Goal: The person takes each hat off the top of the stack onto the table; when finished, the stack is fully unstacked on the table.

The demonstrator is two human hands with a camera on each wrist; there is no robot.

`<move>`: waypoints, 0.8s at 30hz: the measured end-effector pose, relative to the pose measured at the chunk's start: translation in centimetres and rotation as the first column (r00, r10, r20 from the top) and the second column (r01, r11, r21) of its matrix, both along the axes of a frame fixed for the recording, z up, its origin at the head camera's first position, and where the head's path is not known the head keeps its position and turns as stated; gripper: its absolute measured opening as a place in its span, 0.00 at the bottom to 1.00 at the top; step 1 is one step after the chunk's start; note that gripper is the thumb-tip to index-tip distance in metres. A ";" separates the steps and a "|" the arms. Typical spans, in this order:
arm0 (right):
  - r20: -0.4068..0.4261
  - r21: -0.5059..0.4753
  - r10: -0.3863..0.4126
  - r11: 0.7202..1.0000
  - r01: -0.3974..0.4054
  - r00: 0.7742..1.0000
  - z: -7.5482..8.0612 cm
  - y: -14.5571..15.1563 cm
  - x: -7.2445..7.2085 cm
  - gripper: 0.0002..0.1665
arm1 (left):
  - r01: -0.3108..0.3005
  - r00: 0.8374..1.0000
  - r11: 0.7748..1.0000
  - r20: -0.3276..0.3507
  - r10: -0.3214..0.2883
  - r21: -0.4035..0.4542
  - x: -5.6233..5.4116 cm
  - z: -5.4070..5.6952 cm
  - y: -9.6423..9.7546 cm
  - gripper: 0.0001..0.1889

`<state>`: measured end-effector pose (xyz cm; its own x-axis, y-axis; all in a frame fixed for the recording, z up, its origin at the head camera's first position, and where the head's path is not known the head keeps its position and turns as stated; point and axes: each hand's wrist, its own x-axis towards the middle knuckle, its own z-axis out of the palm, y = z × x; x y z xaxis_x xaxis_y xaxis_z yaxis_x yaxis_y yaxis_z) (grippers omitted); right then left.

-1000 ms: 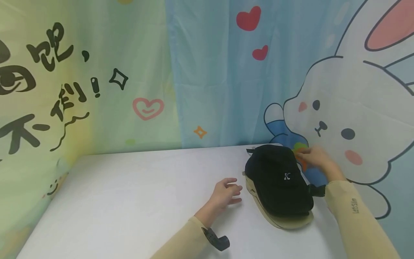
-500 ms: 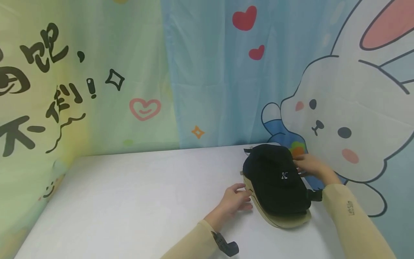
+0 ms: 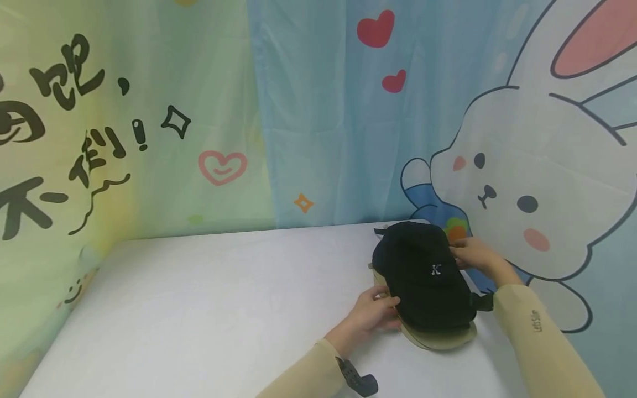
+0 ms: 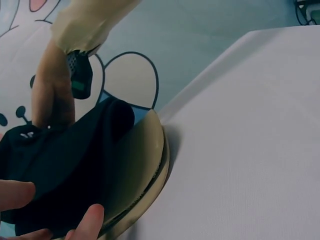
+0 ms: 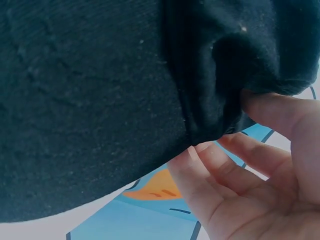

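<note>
On the white table [image 3: 224, 309], right side: black cap [image 3: 415, 282], stacked over beige brim [image 3: 443, 339]; number of caps beneath uncertain. Right hand [image 3: 478, 257]: thumb and fingers pinching the black cap's right edge. Left hand [image 3: 372, 314]: fingers parted at the stack's left edge; whether gripping, cannot tell. Progress, as judged: hands placed on both sides; stack neither raised nor separated.

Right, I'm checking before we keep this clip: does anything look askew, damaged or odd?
Slightly askew: beneath the black fabric cap, the beige curved brims stick out at the near end, so the stack looks uneven. No spill or damage shows on the white tabletop.
</note>
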<state>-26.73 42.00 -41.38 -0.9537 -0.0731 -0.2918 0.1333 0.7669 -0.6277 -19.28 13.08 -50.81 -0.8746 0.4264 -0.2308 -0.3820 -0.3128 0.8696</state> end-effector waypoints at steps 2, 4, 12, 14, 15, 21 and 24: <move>-0.005 0.012 0.002 1.000 -0.002 1.000 -0.1 0.0 0.0 0.37 | -0.005 1.000 1.000 0.010 0.005 0.007 0.1 0.0 0.2 0.27; -0.002 0.018 -0.002 1.000 0.002 1.000 -0.1 0.1 0.0 0.37 | -0.013 1.000 1.000 0.014 0.013 -0.002 0.1 0.1 0.4 0.27; -0.016 0.027 -0.022 0.999 0.022 1.000 -0.1 0.0 0.1 0.38 | -0.064 0.998 0.998 0.026 0.064 -0.006 0.4 -0.1 1.0 0.27; -0.029 0.025 -0.022 0.999 0.023 0.999 -0.2 0.0 0.2 0.37 | -0.085 0.996 0.996 0.012 0.085 -0.019 0.5 -0.2 1.2 0.25; -0.036 0.026 -0.024 0.999 0.025 0.999 -0.1 -0.1 0.2 0.37 | -0.096 0.995 0.995 0.000 0.096 -0.029 0.6 -0.1 1.3 0.24; -0.078 0.014 -0.032 0.999 0.033 0.996 -0.2 -0.2 0.5 0.34 | -0.164 0.986 0.982 -0.051 0.160 -0.095 1.0 0.3 1.9 0.16; -0.085 0.012 -0.040 0.999 0.041 0.996 -0.3 -0.3 0.6 0.34 | -0.201 0.979 0.975 -0.054 0.197 -0.089 1.1 0.5 2.0 0.13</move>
